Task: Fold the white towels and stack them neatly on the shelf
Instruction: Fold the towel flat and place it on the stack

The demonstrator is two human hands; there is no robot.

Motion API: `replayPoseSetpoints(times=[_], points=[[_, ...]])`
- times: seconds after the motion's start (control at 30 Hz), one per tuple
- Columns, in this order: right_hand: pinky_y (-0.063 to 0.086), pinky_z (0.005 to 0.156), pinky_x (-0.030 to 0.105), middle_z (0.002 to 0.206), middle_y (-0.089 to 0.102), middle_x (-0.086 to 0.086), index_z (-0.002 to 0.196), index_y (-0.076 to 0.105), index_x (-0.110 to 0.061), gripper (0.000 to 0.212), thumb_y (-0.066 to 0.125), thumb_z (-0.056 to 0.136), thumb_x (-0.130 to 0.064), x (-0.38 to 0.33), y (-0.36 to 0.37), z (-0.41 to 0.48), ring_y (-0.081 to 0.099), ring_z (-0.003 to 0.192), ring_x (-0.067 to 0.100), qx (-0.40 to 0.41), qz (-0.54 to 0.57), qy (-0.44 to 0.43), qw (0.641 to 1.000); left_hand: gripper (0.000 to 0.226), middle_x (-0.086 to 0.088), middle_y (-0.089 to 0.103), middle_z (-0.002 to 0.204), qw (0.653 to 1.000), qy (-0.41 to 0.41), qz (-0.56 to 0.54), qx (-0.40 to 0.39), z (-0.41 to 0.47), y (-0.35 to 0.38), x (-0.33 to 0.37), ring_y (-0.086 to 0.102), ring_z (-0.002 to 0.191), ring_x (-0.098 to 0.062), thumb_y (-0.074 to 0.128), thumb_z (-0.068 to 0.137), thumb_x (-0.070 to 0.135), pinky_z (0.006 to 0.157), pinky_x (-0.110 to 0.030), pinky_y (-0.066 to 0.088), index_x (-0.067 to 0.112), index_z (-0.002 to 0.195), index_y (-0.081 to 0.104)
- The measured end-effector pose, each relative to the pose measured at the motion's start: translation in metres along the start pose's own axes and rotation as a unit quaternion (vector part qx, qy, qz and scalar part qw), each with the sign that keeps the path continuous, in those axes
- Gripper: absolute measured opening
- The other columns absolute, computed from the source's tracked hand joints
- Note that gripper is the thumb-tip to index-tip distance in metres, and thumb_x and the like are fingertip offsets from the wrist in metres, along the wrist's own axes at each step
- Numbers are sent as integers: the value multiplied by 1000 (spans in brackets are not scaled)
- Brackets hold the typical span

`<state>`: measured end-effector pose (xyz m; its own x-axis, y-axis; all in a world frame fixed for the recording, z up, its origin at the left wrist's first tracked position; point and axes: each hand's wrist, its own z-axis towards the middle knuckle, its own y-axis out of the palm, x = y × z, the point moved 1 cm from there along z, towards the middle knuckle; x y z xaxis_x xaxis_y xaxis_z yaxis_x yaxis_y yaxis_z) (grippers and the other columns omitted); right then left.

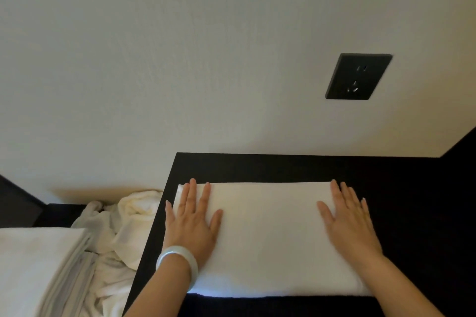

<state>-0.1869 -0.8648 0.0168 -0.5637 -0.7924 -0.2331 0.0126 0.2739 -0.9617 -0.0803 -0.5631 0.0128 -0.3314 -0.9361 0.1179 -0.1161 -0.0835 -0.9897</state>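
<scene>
Folded white towel (268, 237) lies flat on the black shelf (417, 201). Left hand (192, 224) and right hand (347, 226) press it, fingers spread (palms down). Best smoothing runs outward, edges kept square.

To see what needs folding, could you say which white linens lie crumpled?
The heap left of the dark shelf; the towel on it and the lower-left stack lie flat.

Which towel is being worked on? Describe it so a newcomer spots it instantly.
Find the black shelf against the white wall, below the black socket. On it lies one flat folded towel, left hand and right hand pressing its ends. Unlike the crumpled pile and stack to its left, it lies alone on black.
</scene>
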Motion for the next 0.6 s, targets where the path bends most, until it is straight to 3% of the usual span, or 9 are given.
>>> replayPoseSetpoints(times=[0.17,0.23,0.33,0.43,0.53,0.6], points=[[-9,123,38,165,-4,0,156,-10,-24,68,18,102,-53,0,-5,1,-8,151,13,-20,27,-1,999,80,-9,-29,158,999,-47,-7,-11,0,-4,1,-17,149,-29,-19,76,70,123,-43,0,31,146,-29],[-6,123,38,165,3,0,157,-6,-24,67,27,103,-46,1,-12,-7,-2,151,14,-24,90,15,996,79,-10,-24,159,995,-77,-58,-36,-5,-11,-1,-11,150,-30,0,89,72,123,-39,3,28,153,-18],[17,121,40,160,25,3,156,15,-21,65,44,101,-39,7,-23,-33,22,148,21,27,138,89,986,73,-12,3,162,975,-134,-175,-27,-22,-24,-15,10,149,-29,39,100,47,121,-38,16,17,156,4],[41,107,41,145,41,6,147,37,-19,54,52,98,-36,11,-24,-54,43,130,23,50,120,150,980,61,-16,39,145,964,-187,-191,-10,-38,-32,-32,40,132,-32,47,99,35,110,-41,35,7,150,27],[46,81,35,123,49,5,137,46,-15,44,52,99,-35,12,-32,-63,52,93,15,3,203,201,958,46,-18,56,125,914,-252,-315,-46,-41,-45,-37,54,107,-33,44,102,31,94,-41,44,1,136,45],[43,74,35,103,54,2,130,50,-13,39,50,99,-36,10,-42,-67,53,83,16,-55,278,222,933,43,-18,60,112,844,-299,-438,-80,-43,-51,-41,54,102,-35,44,103,29,98,-44,41,-1,133,49]])
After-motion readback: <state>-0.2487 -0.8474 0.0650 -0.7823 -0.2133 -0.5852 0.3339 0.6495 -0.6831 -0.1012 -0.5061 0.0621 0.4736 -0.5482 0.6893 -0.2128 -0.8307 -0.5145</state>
